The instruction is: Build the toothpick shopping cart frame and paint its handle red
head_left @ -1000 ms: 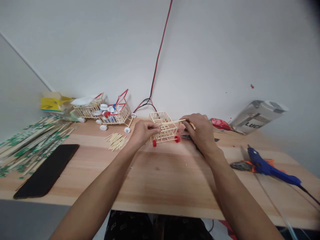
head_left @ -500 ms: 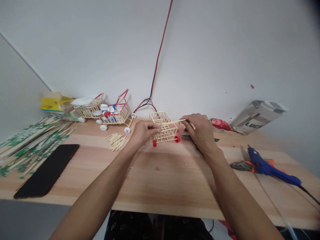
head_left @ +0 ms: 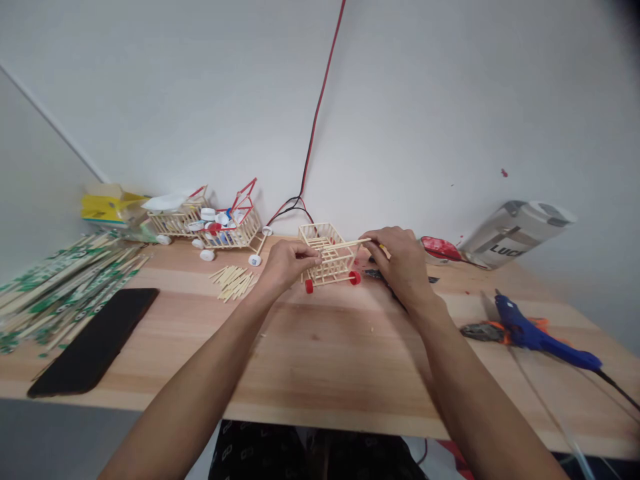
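Note:
A small cart built of thin wooden sticks (head_left: 336,272) stands on the wooden table, with red bottle-cap wheels under it. Across its top runs a wooden stick (head_left: 349,245). My right hand (head_left: 399,257) pinches the right end of this stick between thumb and fingers. At the cart's left side, my left hand (head_left: 289,263) is closed, thumb and fingertips pinching the stick's other end near the basket's edge. Part of the cart's left side is hidden behind those fingers. A pile of short cut sticks (head_left: 234,283) lies left of my left wrist.
Two finished-looking stick carts (head_left: 235,230) with white cap wheels stand at the back left. Paper-wrapped chopsticks (head_left: 65,287) and a black phone (head_left: 95,343) lie on the left. A blue glue gun (head_left: 540,337), pliers (head_left: 483,331) and a grey-white bag (head_left: 520,233) are on the right.

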Tool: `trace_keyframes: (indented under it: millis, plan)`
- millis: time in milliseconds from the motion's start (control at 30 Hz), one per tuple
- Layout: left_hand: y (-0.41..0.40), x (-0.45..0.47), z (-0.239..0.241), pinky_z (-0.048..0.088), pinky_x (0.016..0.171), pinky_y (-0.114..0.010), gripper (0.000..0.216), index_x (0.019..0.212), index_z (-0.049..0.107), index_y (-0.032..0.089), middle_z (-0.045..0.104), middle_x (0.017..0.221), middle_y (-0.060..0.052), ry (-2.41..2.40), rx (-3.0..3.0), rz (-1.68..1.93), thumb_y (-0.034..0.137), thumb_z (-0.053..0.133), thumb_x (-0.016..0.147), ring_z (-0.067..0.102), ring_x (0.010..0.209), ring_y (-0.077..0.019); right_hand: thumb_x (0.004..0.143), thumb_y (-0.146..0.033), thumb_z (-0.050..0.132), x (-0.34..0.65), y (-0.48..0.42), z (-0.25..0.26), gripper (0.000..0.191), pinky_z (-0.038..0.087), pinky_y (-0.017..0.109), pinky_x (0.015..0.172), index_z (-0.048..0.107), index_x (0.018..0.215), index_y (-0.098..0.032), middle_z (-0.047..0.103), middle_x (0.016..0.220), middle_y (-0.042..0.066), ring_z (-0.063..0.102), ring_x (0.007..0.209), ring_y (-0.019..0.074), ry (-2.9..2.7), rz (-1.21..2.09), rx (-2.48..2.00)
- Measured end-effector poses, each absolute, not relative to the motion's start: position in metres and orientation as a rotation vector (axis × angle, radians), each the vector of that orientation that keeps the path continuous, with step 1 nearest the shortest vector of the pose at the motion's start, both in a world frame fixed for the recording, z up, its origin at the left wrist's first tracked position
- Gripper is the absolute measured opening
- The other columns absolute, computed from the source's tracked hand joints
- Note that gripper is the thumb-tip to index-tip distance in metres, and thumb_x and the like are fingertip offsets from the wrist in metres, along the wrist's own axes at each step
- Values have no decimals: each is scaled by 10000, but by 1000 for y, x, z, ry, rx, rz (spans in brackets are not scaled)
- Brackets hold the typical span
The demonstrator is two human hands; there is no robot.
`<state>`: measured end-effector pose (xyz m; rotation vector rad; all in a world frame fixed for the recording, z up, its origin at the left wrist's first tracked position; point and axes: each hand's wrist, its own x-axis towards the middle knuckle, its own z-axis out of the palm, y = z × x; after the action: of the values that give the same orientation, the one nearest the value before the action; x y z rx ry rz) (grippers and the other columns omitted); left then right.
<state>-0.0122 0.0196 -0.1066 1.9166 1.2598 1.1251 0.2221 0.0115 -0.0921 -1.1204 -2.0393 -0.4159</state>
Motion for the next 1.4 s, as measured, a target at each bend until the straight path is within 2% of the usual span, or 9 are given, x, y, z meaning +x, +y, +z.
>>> trace_keyframes:
  millis: [1267, 1400]
  plan:
    - [19, -13, -106, 435, 642, -253, 77, 714, 756, 144, 720, 721, -39, 1248, 1953, 1139, 204, 710, 731, 623, 687, -150, 932, -232, 529, 221, 11, -93, 136, 368, 353, 766, 662, 910, -212, 734, 922, 40, 612, 823, 211, -2009, -431, -1121]
    - [20, -13, -106, 436, 640, -252, 77, 717, 757, 148, 720, 721, -37, 1232, 1961, 1151, 210, 714, 730, 624, 692, -152, 933, -260, 533, 223, 11, -93, 146, 374, 360, 776, 657, 999, -220, 730, 958, 46, 616, 854, 217, -2006, -402, -1115]
